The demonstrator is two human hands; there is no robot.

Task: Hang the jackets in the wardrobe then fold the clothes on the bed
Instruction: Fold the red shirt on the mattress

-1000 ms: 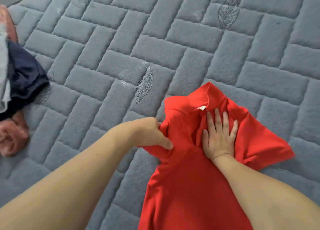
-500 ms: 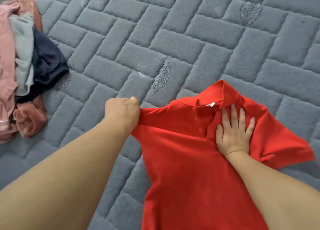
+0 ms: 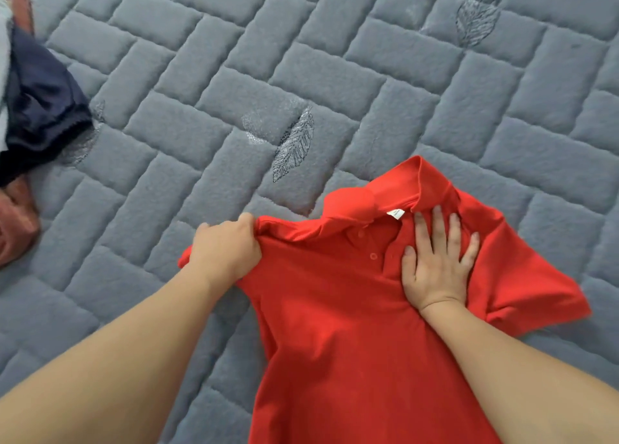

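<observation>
- Nearest to me, two bare forearms reach in from the bottom edge, one on either side of the red polo shirt (image 3: 335, 309), which I take as my landmark.
- The red polo shirt lies front-up on the grey quilted bed cover (image 3: 301, 75), its body running off the bottom edge towards me and its collar pointing away.
- My left hand (image 3: 226, 249) is at the shirt's left shoulder, fingers curled tight round a bunch of the red fabric there.
- My right hand (image 3: 435, 263) lies flat on the shirt's chest, fingers straight and spread, just right of the button placket and just below the collar.
- A small white label (image 3: 396, 214) shows inside the collar, just beyond my right fingertips.
- The shirt's right sleeve spreads out flat on the cover to the right of my right hand.
- Beyond the collar I see an embroidered leaf (image 3: 294, 145) stitched into the cover, close to the shirt.
- Far left of the shirt, well apart from it, a pile of clothes (image 3: 37, 108) sits at the frame edge: dark navy on top, pinkish fabric below.
</observation>
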